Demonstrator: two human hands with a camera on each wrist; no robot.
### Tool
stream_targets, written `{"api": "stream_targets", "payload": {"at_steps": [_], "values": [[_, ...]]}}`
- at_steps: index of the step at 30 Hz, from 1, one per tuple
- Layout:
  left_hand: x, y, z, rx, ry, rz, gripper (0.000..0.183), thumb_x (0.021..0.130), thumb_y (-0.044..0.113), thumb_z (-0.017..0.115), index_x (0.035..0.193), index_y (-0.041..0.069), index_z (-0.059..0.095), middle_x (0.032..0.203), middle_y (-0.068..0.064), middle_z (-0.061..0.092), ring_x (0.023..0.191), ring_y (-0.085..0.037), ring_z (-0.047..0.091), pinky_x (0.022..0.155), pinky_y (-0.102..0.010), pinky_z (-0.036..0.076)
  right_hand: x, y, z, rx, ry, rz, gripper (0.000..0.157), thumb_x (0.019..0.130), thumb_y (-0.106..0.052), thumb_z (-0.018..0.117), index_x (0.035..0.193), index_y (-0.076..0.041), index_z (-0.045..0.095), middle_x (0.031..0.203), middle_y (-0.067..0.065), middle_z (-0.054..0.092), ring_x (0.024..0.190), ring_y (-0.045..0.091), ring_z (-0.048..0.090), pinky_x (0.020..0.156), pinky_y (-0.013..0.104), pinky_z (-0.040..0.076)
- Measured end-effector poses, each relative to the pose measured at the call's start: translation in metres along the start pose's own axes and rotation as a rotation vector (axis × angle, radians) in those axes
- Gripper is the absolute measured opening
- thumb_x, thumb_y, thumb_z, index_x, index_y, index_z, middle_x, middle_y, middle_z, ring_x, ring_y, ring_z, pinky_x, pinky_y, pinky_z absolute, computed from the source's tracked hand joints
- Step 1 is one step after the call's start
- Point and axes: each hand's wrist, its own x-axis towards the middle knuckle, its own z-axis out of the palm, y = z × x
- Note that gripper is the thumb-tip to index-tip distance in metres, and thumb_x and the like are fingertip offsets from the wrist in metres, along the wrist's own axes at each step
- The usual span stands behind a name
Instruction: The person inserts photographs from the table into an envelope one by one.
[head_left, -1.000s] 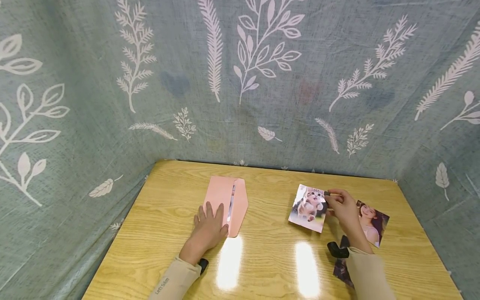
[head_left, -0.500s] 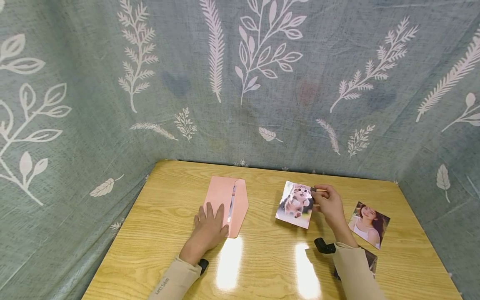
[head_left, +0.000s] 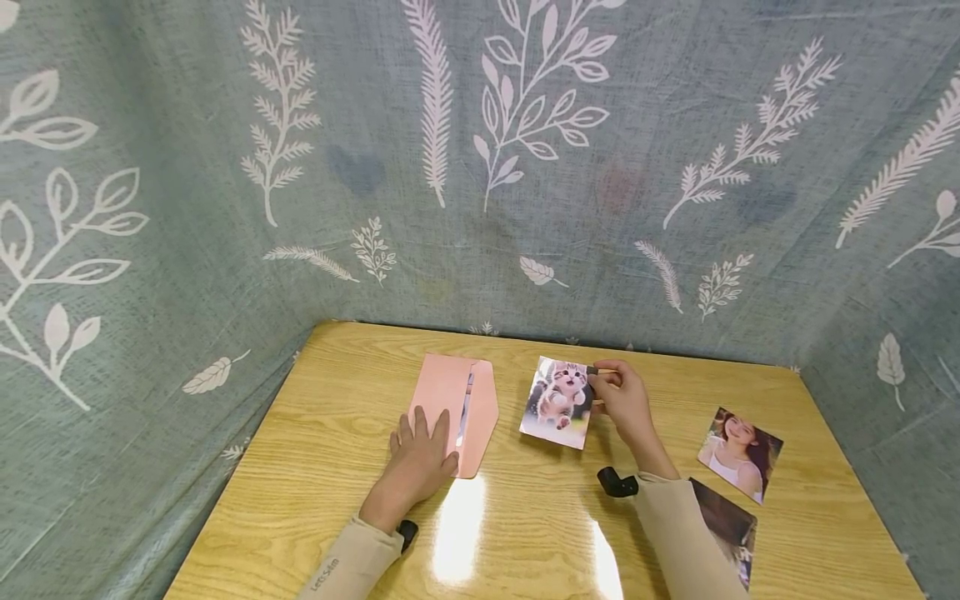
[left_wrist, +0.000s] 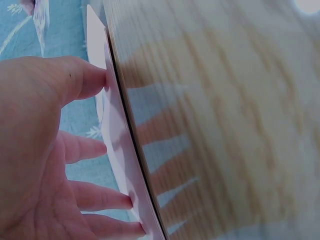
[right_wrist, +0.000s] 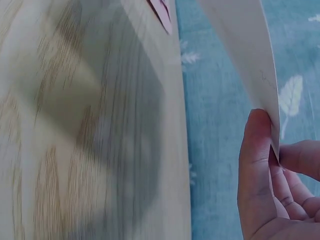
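A pink envelope [head_left: 442,379] lies on the table with its flap [head_left: 484,408] spread to the right. Part of a picture [head_left: 465,408] shows in its opening. My left hand [head_left: 420,458] rests on the envelope with spread fingers; in the left wrist view the fingertips [left_wrist: 125,201] press on the pink paper. My right hand [head_left: 624,407] pinches a kitten photo [head_left: 558,404] by its upper right corner, above the table and right of the envelope. In the right wrist view the photo's white back [right_wrist: 250,55] stands between thumb and fingers.
On the right of the wooden table [head_left: 345,417] lie a photo of a person with long hair [head_left: 741,454] and a darker photo [head_left: 726,525], partly covered by the right sleeve [head_left: 686,525]. A leaf-patterned cloth [head_left: 450,250] hangs around the back and sides.
My right hand has carried the kitten photo leftward, toward the envelope, uncovering more of the two photos on the right. The left hand has stayed on the envelope.
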Motion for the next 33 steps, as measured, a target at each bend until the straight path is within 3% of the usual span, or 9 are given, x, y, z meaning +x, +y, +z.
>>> {"api": "stream_targets", "payload": {"at_steps": [12, 22, 33], "values": [[0.0, 0.0, 0.0, 0.009, 0.002, 0.0, 0.068, 0.091, 0.041, 0.052, 0.146, 0.01, 0.026, 0.142, -0.036, 0.017, 0.127, -0.057, 0.012, 0.094, -0.068, 0.019, 0.01, 0.0, 0.037, -0.037, -0.025, -0.01, 0.035, 0.089, -0.01, 0.06, 0.121, 0.0, 0.051, 0.092, 0.019, 0.058, 0.066, 0.026, 0.059, 0.066, 0.058, 0.048], [-0.001, 0.0, 0.001, 0.005, 0.011, -0.009, 0.068, 0.09, 0.041, 0.053, 0.145, 0.011, 0.027, 0.142, -0.035, 0.018, 0.127, -0.056, 0.012, 0.094, -0.067, 0.019, 0.017, 0.006, 0.064, -0.005, -0.009, 0.047, 0.031, 0.088, -0.009, 0.061, 0.117, -0.003, 0.052, 0.089, 0.016, 0.057, 0.061, 0.03, 0.061, 0.061, 0.053, 0.05], [-0.001, -0.001, 0.001, 0.015, 0.003, -0.011, 0.068, 0.09, 0.041, 0.053, 0.146, 0.011, 0.027, 0.142, -0.034, 0.017, 0.128, -0.055, 0.012, 0.095, -0.066, 0.019, 0.018, 0.013, 0.082, -0.025, -0.019, 0.068, 0.029, 0.086, -0.008, 0.063, 0.113, -0.005, 0.054, 0.087, 0.015, 0.059, 0.061, 0.022, 0.059, 0.054, 0.044, 0.053]]}}
